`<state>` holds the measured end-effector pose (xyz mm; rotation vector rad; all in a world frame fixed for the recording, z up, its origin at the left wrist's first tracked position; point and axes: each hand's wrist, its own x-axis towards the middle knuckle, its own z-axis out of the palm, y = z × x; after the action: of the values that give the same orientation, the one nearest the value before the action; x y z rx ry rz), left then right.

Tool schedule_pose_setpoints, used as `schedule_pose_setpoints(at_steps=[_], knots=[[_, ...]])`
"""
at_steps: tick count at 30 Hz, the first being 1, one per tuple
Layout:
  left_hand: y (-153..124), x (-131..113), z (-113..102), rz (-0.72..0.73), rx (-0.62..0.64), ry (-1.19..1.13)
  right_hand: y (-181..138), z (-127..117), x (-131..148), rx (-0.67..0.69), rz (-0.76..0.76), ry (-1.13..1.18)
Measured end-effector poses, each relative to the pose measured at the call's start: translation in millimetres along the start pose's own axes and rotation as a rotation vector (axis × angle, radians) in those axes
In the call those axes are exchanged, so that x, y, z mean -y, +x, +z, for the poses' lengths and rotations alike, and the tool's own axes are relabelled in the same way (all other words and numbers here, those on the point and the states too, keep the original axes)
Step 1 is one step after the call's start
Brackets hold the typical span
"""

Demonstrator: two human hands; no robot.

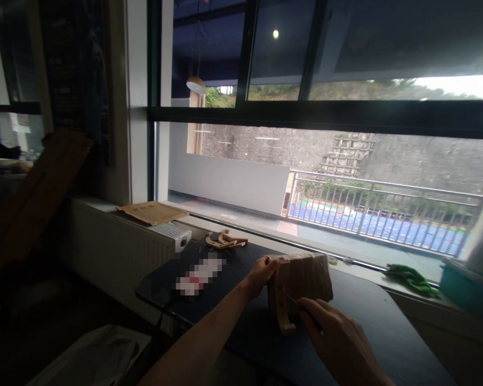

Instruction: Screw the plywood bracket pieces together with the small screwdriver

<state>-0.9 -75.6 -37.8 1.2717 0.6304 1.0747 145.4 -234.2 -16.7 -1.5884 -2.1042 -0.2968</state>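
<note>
Lg window, dk tbl, wht radiator

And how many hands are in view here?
2: the left hand holding the wooden piece near its top, the right hand lower, to its right, holding a thin tool.

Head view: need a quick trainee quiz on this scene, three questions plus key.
1. Which hand grips the curved wooden piece?
2. True or false: the green cloth lies on the dark table.
3. What does the right hand hold?
A) a mug
B) a thin-shafted tool
C) a sheet of cardboard

Key:
1. The left hand, near the piece's upper end.
2. False; it lies on the windowsill.
3. B
</note>
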Motion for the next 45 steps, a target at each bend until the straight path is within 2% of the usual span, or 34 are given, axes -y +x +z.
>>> schedule_pose_setpoints(at_steps=[11, 21, 28, 33, 37, 40, 45], knots=[[-4, 3, 2, 0.032, -0.024, 0.027, 5, -1, 9, 0.021, 0.048, 0.055], [2, 2, 7, 0.114, -0.034, 0.064, 8, -2, 22, 0.055, -0.043, -0.276], [-8, -1, 10, 0.135, 0.012, 0.013, -1, 8, 29, -0.019, -0.058, -0.385], [-8, 2, 10, 0.127, 0.001, -0.007, -5, 16, 29, 0.011, 0.044, -0.331], [-6, 7, 9, 0.121, -0.011, -0.011, -7, 18, 29, -0.02, 0.152, -0.213], [-6, 8, 8, 0.123, -0.009, -0.004, -9, 17, 28, -0.033, 0.152, -0.152], [-7, 6, 9, 0.147, -0.006, 0.017, -9, 17, 25, -0.023, 0.105, -0.211]])
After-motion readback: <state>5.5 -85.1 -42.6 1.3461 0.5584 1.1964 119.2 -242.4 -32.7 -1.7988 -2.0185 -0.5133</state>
